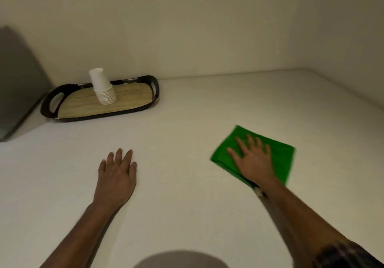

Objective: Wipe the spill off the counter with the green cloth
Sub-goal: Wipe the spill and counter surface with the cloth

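A folded green cloth lies flat on the white counter, right of centre. My right hand presses down on it, palm flat and fingers spread, covering much of its middle. The cloth's edges look blurred from motion. My left hand rests flat on the bare counter to the left, fingers together, holding nothing. I see no distinct spill on the counter; anything under the cloth is hidden.
A dark tray with a wooden base sits at the back left against the wall, bearing a stack of white paper cups. A grey appliance side stands at the far left. Walls close off the back and right.
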`<state>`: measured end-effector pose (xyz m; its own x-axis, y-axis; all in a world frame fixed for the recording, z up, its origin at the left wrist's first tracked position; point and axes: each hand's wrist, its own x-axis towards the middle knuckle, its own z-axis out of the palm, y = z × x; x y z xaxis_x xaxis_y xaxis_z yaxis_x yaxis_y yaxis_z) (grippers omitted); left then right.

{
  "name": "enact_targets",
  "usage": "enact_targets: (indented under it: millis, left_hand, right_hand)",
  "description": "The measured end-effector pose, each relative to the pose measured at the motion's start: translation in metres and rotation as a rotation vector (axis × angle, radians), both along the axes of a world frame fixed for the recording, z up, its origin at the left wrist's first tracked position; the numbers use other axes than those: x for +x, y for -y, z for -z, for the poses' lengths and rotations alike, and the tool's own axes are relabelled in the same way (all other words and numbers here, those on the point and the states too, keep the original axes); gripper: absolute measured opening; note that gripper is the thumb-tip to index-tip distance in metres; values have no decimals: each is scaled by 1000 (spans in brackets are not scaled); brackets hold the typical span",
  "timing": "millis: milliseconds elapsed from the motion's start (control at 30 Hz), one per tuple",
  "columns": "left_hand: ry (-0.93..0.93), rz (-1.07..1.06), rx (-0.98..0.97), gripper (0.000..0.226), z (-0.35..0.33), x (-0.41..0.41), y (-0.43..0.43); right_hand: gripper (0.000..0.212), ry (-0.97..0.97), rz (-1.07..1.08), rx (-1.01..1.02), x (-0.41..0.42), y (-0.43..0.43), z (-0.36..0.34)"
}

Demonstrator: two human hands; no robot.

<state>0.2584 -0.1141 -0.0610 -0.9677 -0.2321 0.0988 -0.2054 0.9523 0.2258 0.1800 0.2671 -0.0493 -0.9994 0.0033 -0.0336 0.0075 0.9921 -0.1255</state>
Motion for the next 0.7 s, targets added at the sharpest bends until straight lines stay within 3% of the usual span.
enact_targets:
  millis: [100, 233, 333, 400, 567, 700]
  left_hand:
    - [3, 2, 17, 56, 1, 1, -1]
    - [2, 48, 24, 56, -4, 3, -9]
    - [-5, 15, 45, 55, -2, 3, -5]
    - [-15, -4, 69, 54, -2, 3, 1]
    - [-38, 19, 79, 54, -12, 20, -11]
    - [-59, -4, 89, 54, -13, 43, 3]
  right_hand:
    - [83, -51, -22, 15, 74, -25, 6]
    - [71, -67, -256, -47, 176, 41, 12]
    - [71, -73, -493, -117, 167, 117, 12]
    - [75, -40, -540, -107, 131, 153, 7]
    - [73, -17, -167, -5, 55, 103, -1]
    - [82, -47, 2, -2, 93, 24, 7]
